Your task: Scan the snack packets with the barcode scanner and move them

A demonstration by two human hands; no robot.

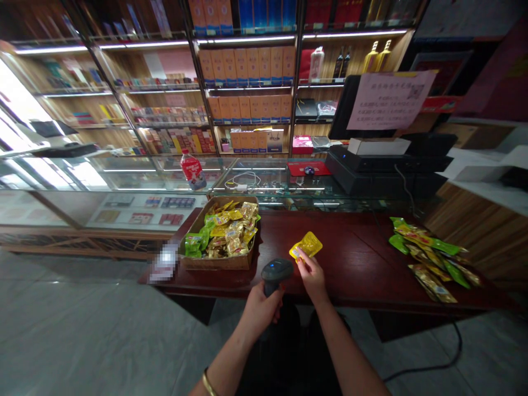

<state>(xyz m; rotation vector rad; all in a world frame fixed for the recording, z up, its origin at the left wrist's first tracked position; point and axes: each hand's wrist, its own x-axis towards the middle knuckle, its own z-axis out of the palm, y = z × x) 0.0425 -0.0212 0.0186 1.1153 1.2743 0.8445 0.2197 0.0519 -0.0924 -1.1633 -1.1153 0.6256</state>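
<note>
Right fingers (303, 258): I've got the yellow packet (311, 243) pinched by its near side, over the bench (350, 264); shiny wrapper, so a light pinch could slip.
Left fingers (275, 297): wrapped round the scanner (277, 269); swing right and its head could knock the packet.
Loose packets (437, 268): one's near the front edge; a brush could drop it.

Your barcode scanner (280, 270): dark grey, pistol-grip, lit blue on top. You've got it head-up by the handle, just right of the cardboard box's (216, 264) near right corner. Your yellow snack packet (311, 245): small, shiny, pinched at its near edge, far end angled right, right of the box. Can't tell if it's fully lifted.
</note>
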